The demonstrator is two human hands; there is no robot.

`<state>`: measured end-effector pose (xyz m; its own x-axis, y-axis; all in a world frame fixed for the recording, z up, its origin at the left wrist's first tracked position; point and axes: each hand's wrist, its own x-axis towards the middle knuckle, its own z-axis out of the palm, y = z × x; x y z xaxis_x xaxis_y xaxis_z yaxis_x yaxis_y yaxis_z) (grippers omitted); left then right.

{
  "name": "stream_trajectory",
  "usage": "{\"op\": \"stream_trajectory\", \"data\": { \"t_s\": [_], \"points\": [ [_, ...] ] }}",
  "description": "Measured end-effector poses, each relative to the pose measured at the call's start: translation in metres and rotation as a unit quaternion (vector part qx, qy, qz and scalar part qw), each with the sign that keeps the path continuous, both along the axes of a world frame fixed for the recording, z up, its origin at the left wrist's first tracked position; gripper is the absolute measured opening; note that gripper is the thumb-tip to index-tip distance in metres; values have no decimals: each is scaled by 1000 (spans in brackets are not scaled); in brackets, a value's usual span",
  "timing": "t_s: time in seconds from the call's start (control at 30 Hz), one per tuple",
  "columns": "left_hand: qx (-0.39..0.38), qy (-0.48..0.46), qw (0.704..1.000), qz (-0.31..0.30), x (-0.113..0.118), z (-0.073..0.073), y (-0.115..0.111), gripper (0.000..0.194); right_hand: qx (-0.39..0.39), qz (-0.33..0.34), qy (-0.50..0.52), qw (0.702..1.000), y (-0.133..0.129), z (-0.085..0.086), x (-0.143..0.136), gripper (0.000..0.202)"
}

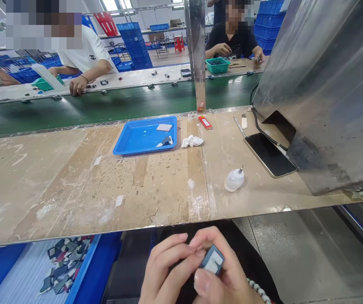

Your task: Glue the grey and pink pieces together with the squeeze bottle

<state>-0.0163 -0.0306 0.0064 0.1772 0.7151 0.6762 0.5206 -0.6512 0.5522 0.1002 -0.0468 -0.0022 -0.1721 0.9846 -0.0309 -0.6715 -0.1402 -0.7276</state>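
Observation:
In front of my lap, below the table's front edge, my right hand grips a small dark-blue piece with a pale patch between thumb and curled fingers. My left hand presses in from the other side, its bent fingertips at the left edge of the same piece. Both hands' fingers partly cover it, so its full shape is hidden. On the tabletop ahead stands a small white squeeze bottle with a thin metal tip. Below left, a blue bin holds several similar small pieces in dark, grey and red.
On the worktable are a blue tray with scraps, crumpled tissue, a red lighter and a phone. A metal housing rises at right. Beyond runs a green conveyor belt, with people working across it.

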Motion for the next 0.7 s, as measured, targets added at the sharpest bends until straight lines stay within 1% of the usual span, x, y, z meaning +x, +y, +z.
{"op": "stream_trajectory", "data": {
  "t_s": [0.1,0.17,0.23,0.33,0.43,0.53,0.6,0.7],
  "points": [
    [-4,32,999,-29,-5,0,5,15,-27,43,135,990,5,-2,-6,43],
    [1,56,998,-39,-9,0,8,17,-54,46,168,983,5,-4,-8,43],
    [13,77,996,-29,-12,0,9,20,-80,22,134,988,3,-6,-9,43],
    [22,98,995,-1,-13,-1,8,25,-114,-23,27,993,1,-10,-6,48],
    [1,98,995,0,-13,-4,8,22,-150,-23,-29,988,2,-13,-1,53],
    [-20,93,995,-22,-13,-9,10,19,-190,14,-3,982,5,-15,5,55],
    [-27,87,995,-33,-13,-11,12,18,-191,46,45,980,8,-18,8,51],
    [-25,77,996,-39,-13,-11,14,16,-179,87,124,972,12,-24,8,39]
  ]
}}
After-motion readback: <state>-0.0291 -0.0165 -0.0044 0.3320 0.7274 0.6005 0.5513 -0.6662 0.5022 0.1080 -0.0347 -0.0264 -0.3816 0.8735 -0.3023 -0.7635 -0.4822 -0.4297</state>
